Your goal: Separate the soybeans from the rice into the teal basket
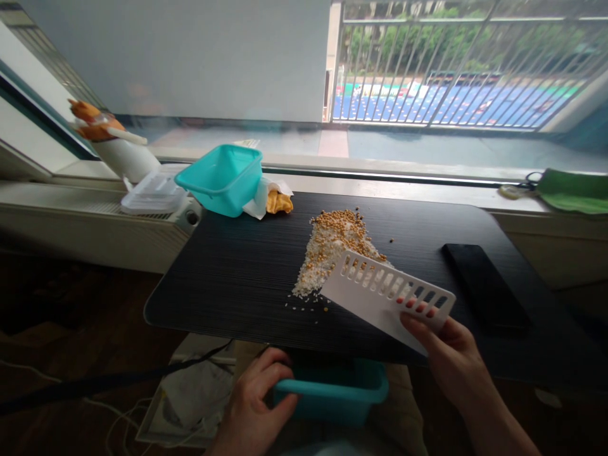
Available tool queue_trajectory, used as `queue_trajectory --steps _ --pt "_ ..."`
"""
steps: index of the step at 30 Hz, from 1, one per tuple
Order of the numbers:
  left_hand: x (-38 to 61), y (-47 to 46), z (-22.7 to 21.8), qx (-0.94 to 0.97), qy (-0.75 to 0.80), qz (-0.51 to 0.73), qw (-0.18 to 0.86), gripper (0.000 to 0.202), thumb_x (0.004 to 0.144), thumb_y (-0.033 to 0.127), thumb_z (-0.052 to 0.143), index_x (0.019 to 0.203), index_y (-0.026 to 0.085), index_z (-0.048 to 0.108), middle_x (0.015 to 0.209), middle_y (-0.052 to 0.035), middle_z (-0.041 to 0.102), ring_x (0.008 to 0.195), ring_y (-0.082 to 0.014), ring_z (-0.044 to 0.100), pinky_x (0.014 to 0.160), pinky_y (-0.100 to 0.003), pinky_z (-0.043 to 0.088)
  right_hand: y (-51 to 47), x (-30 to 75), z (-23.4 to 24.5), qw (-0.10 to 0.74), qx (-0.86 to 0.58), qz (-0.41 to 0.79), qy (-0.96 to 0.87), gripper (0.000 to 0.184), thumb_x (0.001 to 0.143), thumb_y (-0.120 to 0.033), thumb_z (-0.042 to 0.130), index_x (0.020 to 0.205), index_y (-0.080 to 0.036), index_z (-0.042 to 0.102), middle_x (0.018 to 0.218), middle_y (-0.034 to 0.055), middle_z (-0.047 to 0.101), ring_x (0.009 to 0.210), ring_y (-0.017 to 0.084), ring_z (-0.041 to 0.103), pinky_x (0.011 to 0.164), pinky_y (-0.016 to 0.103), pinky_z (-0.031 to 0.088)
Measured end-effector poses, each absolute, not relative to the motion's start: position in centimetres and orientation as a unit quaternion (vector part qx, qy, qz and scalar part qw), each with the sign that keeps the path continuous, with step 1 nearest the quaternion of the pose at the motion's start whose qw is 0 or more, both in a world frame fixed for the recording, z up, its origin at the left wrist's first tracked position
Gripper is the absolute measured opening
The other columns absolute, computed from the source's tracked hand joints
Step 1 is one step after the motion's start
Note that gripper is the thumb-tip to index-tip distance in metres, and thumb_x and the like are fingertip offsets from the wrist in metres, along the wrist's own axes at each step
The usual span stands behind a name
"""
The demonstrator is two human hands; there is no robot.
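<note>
A pile of white rice mixed with tan beans [332,244] lies on the black tabletop [237,272], with loose grains scattered at its near edge. My right hand [453,351] is closed on the right end of a white slotted plastic board [375,304], which is tilted and covers the pile's near right side. Below the table's front edge, my left hand [263,399] grips the left rim of a turquoise plastic bin [332,396]. Most of that bin's inside is hidden in shadow under the table edge.
Another turquoise bin [221,180] stands at the table's back left, beside a crumpled tissue and a yellow-brown cloth [279,201]. A black phone [484,285] lies at the right. On the sill are a clear lid [154,190] and a green cloth [574,190].
</note>
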State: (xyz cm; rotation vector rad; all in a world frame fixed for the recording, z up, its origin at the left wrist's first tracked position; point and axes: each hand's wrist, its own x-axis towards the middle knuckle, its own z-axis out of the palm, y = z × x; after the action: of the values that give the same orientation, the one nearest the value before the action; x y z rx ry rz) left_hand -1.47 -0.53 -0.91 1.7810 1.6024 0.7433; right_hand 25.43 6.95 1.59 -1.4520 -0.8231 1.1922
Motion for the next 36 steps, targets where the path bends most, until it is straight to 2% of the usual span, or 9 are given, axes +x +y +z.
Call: queue_trajectory --steps 11,18,21,24,26,30,33,36 --pt "-1.2 -0.5 -1.0 0.678 0.598 0.282 0.322 0.011 0.073 0.012 0.061 0.068 0.021 0.066 0.086 -0.0034 0.068 0.079 -0.0191 0.069 0.070 -0.024 0.053 5.0 27.4 1.7 0.469 -0.595 0.537 -0.371 0.023 0.063 -0.042 0.084 0.079 -0.027 0.081 0.090 0.0032 0.080 0.090 0.028 0.071 0.082 0.033 0.056" --pt "-1.2 -0.5 -1.1 0.679 0.591 0.290 0.324 0.011 0.078 0.014 0.061 0.070 0.020 0.065 0.086 -0.0034 0.066 0.080 -0.0179 0.068 0.071 -0.024 0.052 4.0 27.4 1.9 0.400 -0.578 0.575 -0.418 0.023 0.067 -0.043 0.081 0.081 -0.025 0.082 0.086 0.0064 0.080 0.084 0.028 0.072 0.075 0.032 0.057" --pt "-1.3 -0.4 -1.1 0.675 0.598 0.292 0.320 0.011 0.077 0.013 0.061 0.068 0.020 0.065 0.084 -0.0033 0.066 0.078 -0.0179 0.068 0.069 -0.024 0.052 3.5 26.5 1.5 0.449 -0.580 0.550 -0.399 0.019 0.068 -0.041 0.081 0.082 -0.028 0.081 0.090 0.0042 0.079 0.090 0.027 0.071 0.080 0.030 0.057" --pt "-1.5 -0.5 -1.4 0.670 0.606 0.294 0.314 0.010 0.074 0.012 0.063 0.070 0.020 0.067 0.087 -0.0036 0.067 0.080 -0.0190 0.069 0.070 -0.024 0.053 2.8 24.7 0.9 0.500 -0.571 0.496 -0.421 0.013 0.079 -0.034 0.074 0.090 -0.031 0.079 0.095 0.0016 0.079 0.091 0.024 0.072 0.081 0.029 0.057" --pt "-1.7 -0.5 -1.9 0.671 0.600 0.303 0.312 0.011 0.071 0.010 0.064 0.071 0.020 0.068 0.088 -0.0033 0.068 0.081 -0.0191 0.069 0.071 -0.024 0.054 2.5 23.1 0.6 0.511 -0.528 0.447 -0.510 0.023 0.084 -0.021 0.068 0.103 -0.033 0.075 0.099 0.0016 0.076 0.087 0.022 0.072 0.075 0.026 0.058" --pt "-2.0 -0.8 -2.6 0.674 0.584 0.325 0.315 0.012 0.071 0.010 0.064 0.074 0.021 0.068 0.091 -0.0031 0.068 0.084 -0.0191 0.069 0.073 -0.024 0.055 2.7 20.1 0.3 0.476 -0.381 0.389 -0.691 0.045 0.087 -0.003 0.051 0.122 -0.028 0.064 0.111 0.0078 0.065 0.097 0.022 0.064 0.079 0.033 0.055" --pt "-2.0 -0.8 -2.7 0.676 0.578 0.327 0.318 0.014 0.072 0.008 0.063 0.076 0.021 0.068 0.093 -0.0038 0.069 0.088 -0.0197 0.069 0.076 -0.024 0.055 3.1 18.9 -0.2 0.461 -0.343 0.378 -0.725 0.056 0.087 0.001 0.046 0.132 -0.030 0.054 0.117 0.0089 0.060 0.103 0.023 0.060 0.084 0.038 0.052" --pt "-2.0 -0.8 -2.5 0.675 0.588 0.317 0.313 0.014 0.072 0.008 0.063 0.075 0.020 0.068 0.093 -0.0039 0.069 0.087 -0.0193 0.069 0.075 -0.024 0.054 3.5 18.9 -0.6 0.462 -0.368 0.360 -0.722 0.056 0.087 0.002 0.044 0.131 -0.031 0.054 0.118 0.0081 0.058 0.105 0.021 0.059 0.085 0.035 0.051"
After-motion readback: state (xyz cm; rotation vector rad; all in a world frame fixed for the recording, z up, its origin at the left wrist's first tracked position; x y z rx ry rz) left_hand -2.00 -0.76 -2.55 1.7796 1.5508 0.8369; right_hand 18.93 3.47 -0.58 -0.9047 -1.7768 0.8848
